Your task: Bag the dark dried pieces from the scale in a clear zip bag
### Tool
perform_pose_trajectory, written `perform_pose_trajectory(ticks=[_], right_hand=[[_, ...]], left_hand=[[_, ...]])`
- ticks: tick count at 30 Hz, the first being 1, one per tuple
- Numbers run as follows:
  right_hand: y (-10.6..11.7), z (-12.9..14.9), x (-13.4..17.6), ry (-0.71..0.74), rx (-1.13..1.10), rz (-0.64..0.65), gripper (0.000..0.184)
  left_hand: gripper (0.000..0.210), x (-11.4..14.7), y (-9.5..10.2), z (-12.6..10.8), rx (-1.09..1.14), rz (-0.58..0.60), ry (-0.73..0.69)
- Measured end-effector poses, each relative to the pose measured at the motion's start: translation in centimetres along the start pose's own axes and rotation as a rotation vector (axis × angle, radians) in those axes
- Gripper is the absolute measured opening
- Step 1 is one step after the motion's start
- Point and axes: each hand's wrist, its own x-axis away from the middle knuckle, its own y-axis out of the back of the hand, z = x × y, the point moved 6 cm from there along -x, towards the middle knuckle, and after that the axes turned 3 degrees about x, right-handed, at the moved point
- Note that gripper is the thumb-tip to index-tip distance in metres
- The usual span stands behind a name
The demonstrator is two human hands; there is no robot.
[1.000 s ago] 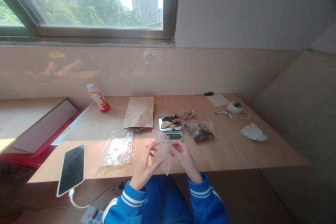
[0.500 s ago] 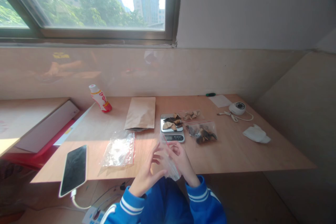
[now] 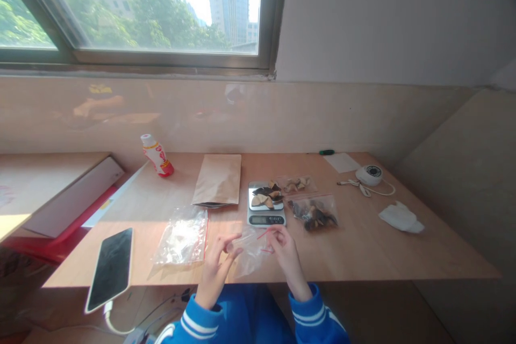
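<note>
Fingers of both hands pinch the same small clear zip bag at the near edge of the table. The left hand has thumb and forefinger closed narrowly on the bag's left end, and the right hand grips the right end, where the red zip strip shows just beside its fingertips. The bag lies between the two hands with its long axis running left to right, roughly along the table edge, its lower part sagging toward the person. Both hands are about equally near it, each at one end. Just beyond the right hand sits a small scale with dark and pale pieces on its platform; a filled bag lies to the right of the scale. A flat stack of empty bags rests just left of the left hand, apart from it.
</note>
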Motion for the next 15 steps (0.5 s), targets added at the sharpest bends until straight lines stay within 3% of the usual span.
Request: perform_pose_trajectory(ticks=[4, 9, 12, 15], right_hand=[[1.2, 1.2, -0.5, 0.079, 0.103, 0.012, 0.035], [2.6, 3.1, -3.2, 0.330, 0.436, -0.113, 0.031], [2.5, 3.7, -5.7, 0.517, 0.690, -0.175, 0.030], [1.9, 3.4, -7.9, 0.608, 0.891, -0.226, 0.036]], left_hand=[[0.037, -0.5, 0.2, 0.0, -0.030, -0.036, 0.001], [0.048, -0.5, 0.3, 0.0, -0.028, -0.145, 0.017], [0.050, -0.5, 0.4, 0.3, -0.040, -0.185, 0.041], [0.048, -0.5, 0.5, 0.4, -0.057, -0.200, 0.052]])
